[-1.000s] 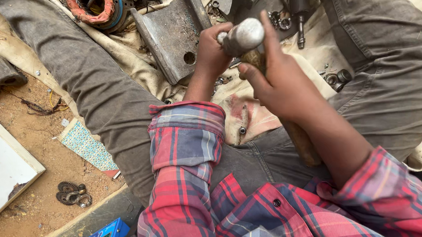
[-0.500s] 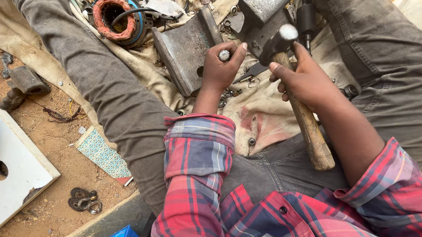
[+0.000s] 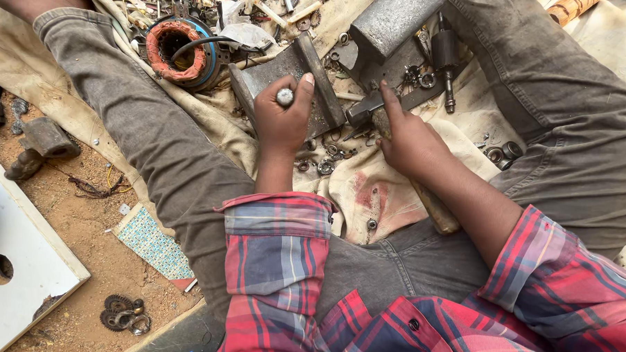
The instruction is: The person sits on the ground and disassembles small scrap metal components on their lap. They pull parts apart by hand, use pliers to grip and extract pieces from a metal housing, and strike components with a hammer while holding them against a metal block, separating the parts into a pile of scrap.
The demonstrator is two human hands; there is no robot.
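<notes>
Hammer [image 3: 395,145]: wooden handle held in the right hand [image 3: 412,141], fingers closed round it and forefinger stretched along the top toward the metal head, which lies low against the cloth [image 3: 369,188] just beside the steel block. The handle's free end shows below the wrist, over the person's lap.

Largest items first. Grey trouser legs [image 3: 138,126] spread to both sides, with a stained cream cloth laid between them on sandy ground. A white board [image 3: 24,255] with a round hole lies at the far left edge. A red and blue plaid shirt [image 3: 281,267] covers both forearms.

On the cloth, a grey metal block [image 3: 397,13] rests tilted at top centre. A flat steel block [image 3: 282,76] lies below and left of it, touching the left hand. A motor stator [image 3: 177,49] with orange-brown windings sits at upper left. A dark motor armature [image 3: 446,57] with a shaft lies upright to the right of the grey block.

Left hand [image 3: 283,125]: clenched round a short metal rod [image 3: 284,96], whose rounded end shows above the fist, held against the steel block.

Small bearings and washers [image 3: 319,162] are scattered on the cloth between the two hands; two more bearings [image 3: 503,152] lie near the right thigh. A patterned tile scrap [image 3: 152,240] lies on the ground by the left leg.
</notes>
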